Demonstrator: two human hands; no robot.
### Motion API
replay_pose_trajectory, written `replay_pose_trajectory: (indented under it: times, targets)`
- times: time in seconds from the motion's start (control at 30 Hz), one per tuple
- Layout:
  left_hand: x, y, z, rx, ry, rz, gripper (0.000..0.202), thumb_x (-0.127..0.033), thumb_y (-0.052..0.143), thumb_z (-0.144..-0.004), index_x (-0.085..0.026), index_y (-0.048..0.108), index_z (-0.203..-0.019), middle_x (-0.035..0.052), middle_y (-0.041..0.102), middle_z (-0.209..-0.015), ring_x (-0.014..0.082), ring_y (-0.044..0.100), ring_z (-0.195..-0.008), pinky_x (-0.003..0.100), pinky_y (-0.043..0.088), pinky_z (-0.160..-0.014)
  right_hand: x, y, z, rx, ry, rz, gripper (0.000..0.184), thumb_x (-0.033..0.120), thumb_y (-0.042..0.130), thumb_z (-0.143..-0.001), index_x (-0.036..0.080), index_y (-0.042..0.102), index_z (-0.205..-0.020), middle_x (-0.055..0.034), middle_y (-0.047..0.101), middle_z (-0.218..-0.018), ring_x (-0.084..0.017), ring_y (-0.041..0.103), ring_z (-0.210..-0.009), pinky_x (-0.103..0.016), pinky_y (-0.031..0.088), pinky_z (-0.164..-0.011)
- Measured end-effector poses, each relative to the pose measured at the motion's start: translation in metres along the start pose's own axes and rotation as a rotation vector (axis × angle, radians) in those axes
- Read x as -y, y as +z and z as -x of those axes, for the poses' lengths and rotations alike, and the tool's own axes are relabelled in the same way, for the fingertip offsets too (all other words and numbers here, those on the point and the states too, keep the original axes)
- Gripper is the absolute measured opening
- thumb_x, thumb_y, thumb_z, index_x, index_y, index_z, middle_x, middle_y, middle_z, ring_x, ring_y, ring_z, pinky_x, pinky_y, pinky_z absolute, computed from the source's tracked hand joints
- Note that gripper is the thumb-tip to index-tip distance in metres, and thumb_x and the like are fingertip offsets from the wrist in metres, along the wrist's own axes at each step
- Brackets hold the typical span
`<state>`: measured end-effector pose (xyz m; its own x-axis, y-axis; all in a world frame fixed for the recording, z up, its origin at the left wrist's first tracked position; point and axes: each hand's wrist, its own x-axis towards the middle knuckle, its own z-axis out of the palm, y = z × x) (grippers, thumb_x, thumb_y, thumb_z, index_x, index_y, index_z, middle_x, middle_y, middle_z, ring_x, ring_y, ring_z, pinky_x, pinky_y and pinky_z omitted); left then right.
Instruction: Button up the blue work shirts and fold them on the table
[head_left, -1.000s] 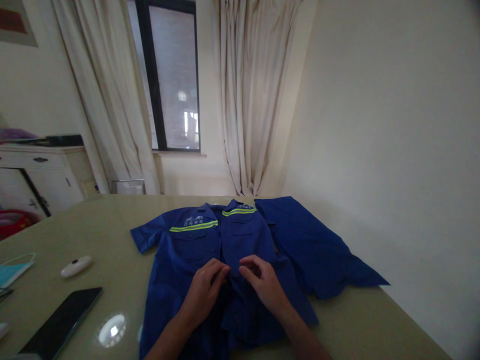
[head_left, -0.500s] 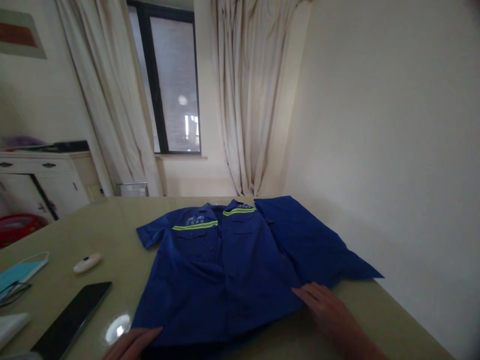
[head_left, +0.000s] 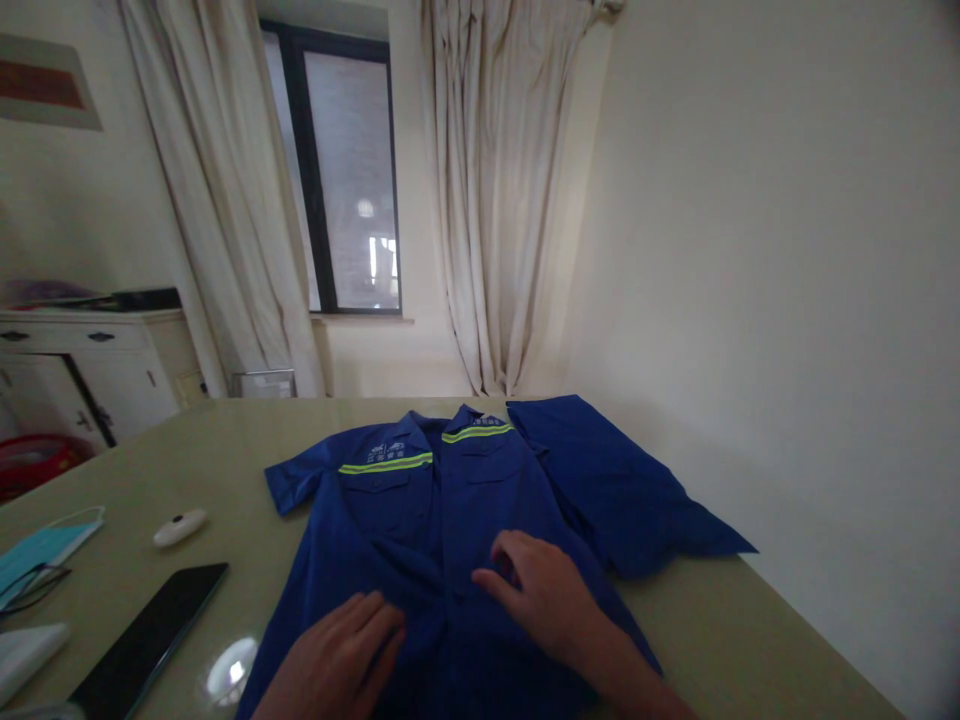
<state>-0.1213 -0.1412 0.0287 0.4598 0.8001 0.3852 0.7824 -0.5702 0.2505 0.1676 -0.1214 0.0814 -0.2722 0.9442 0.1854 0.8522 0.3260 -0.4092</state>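
A dark blue short-sleeved work shirt (head_left: 397, 560) lies front up, its collar toward the far edge of the table. Yellow-green reflective stripes cross its chest, with pale lettering above them. My left hand (head_left: 341, 650) is over the lower left front, fingers bent and thumb a little apart, with no cloth visible between them. Over the right front, near the button strip, my right hand (head_left: 544, 595) has its thumb and fingers apart around nothing. The shirt's hem runs out of the bottom of the view.
A folded blue garment (head_left: 622, 490) lies right of the shirt, beside the wall. On the left of the greenish table (head_left: 232, 450) are a black phone (head_left: 150, 635), a small white oval object (head_left: 180, 527), a blue face mask (head_left: 45, 555) and dark-framed glasses (head_left: 37, 588).
Both hands have left the shirt's lower corners and moved inward over its front. The shirt's lower part has shifted toward me, and its hem has gone out of view.
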Motion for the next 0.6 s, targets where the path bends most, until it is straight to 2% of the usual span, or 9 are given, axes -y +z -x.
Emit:
replay_pose_trajectory:
  times: [0.07, 0.1, 0.17, 0.23, 0.3, 0.37, 0.47, 0.53, 0.6]
  targets:
    - [-0.011, 0.001, -0.047, 0.141, -0.135, -0.115, 0.035, -0.015, 0.04, -0.094, -0.029, 0.07, -0.106, 0.0042, 0.075, -0.108, 0.0205, 0.07, -0.103, 0.033, 0.054, -0.095, 0.029, 0.03, -0.034, 0.014, 0.093, 0.021, 0.038, 0.058, 0.063, -0.089, 0.023, 0.066, -0.104, -0.0075, 0.075, -0.095, -0.026, 0.071, -0.087, -0.03, 0.048, -0.071]
    - [-0.013, 0.004, -0.067, 0.201, -0.221, -0.167, 0.036, -0.012, 0.039, -0.092, -0.024, 0.07, -0.108, 0.0076, 0.073, -0.111, 0.0226, 0.069, -0.108, 0.035, 0.054, -0.096, 0.038, 0.044, -0.048, 0.04, 0.12, 0.049, 0.042, 0.057, 0.067, -0.086, 0.021, 0.065, -0.108, -0.011, 0.075, -0.1, -0.029, 0.072, -0.091, -0.032, 0.049, -0.072]
    - [-0.01, 0.013, -0.096, 0.3, -0.411, -0.229, 0.03, -0.02, 0.043, -0.094, -0.018, 0.069, -0.109, 0.014, 0.072, -0.112, 0.0287, 0.07, -0.106, 0.041, 0.055, -0.091, 0.047, 0.067, -0.065, 0.06, 0.173, 0.099, 0.045, 0.049, 0.068, -0.084, 0.016, 0.064, -0.113, -0.0168, 0.074, -0.108, -0.034, 0.071, -0.098, -0.037, 0.051, -0.075]
    - [-0.001, 0.021, -0.112, 0.333, -0.548, -0.221, 0.029, -0.033, 0.052, -0.092, -0.015, 0.07, -0.106, 0.0186, 0.072, -0.11, 0.034, 0.07, -0.103, 0.046, 0.055, -0.086, 0.044, 0.081, -0.071, 0.062, 0.209, 0.121, 0.038, 0.039, 0.065, -0.085, 0.014, 0.065, -0.113, -0.0187, 0.073, -0.11, -0.036, 0.071, -0.1, -0.039, 0.051, -0.076]
    - [0.009, 0.027, -0.12, 0.33, -0.602, -0.172, 0.028, -0.037, 0.06, -0.085, -0.016, 0.072, -0.1, 0.0203, 0.073, -0.108, 0.036, 0.071, -0.103, 0.047, 0.053, -0.086, 0.035, 0.087, -0.069, 0.041, 0.221, 0.114, 0.027, 0.029, 0.06, -0.086, 0.014, 0.067, -0.107, -0.017, 0.074, -0.107, -0.034, 0.072, -0.098, -0.037, 0.05, -0.075]
    - [0.018, 0.029, -0.126, 0.322, -0.605, -0.125, 0.023, -0.034, 0.064, -0.08, -0.018, 0.073, -0.092, 0.0197, 0.074, -0.106, 0.0354, 0.071, -0.102, 0.046, 0.052, -0.086, 0.022, 0.088, -0.065, 0.009, 0.219, 0.049, 0.019, 0.022, 0.058, -0.085, 0.017, 0.07, -0.099, -0.0127, 0.075, -0.099, -0.029, 0.072, -0.092, -0.032, 0.048, -0.071]
    - [0.028, 0.028, -0.138, 0.291, -0.598, -0.101, 0.019, -0.033, 0.061, -0.079, -0.019, 0.072, -0.086, 0.0185, 0.074, -0.103, 0.0358, 0.071, -0.099, 0.045, 0.051, -0.083, 0.003, 0.089, -0.066, -0.054, 0.239, -0.182, 0.012, 0.017, 0.059, -0.079, 0.02, 0.069, -0.084, -0.0052, 0.075, -0.081, -0.021, 0.07, -0.078, -0.026, 0.042, -0.065]
    - [0.033, 0.029, -0.148, 0.207, -0.607, -0.027, 0.021, -0.035, 0.054, -0.084, -0.021, 0.069, -0.08, 0.0154, 0.074, -0.094, 0.0344, 0.071, -0.093, 0.042, 0.05, -0.078, -0.008, 0.092, -0.072, -0.086, 0.277, -0.4, 0.01, 0.015, 0.058, -0.075, 0.02, 0.067, -0.076, -0.0014, 0.071, -0.072, -0.017, 0.066, -0.069, -0.024, 0.039, -0.061]
    - [0.035, 0.036, -0.155, 0.076, -0.61, 0.117, 0.026, -0.035, 0.046, -0.088, -0.022, 0.063, -0.073, 0.0097, 0.071, -0.081, 0.0293, 0.07, -0.084, 0.036, 0.048, -0.073, -0.018, 0.096, -0.08, -0.063, 0.357, -0.651, 0.008, 0.016, 0.057, -0.074, 0.02, 0.063, -0.073, 0.0018, 0.064, -0.063, -0.014, 0.061, -0.059, -0.022, 0.037, -0.055]
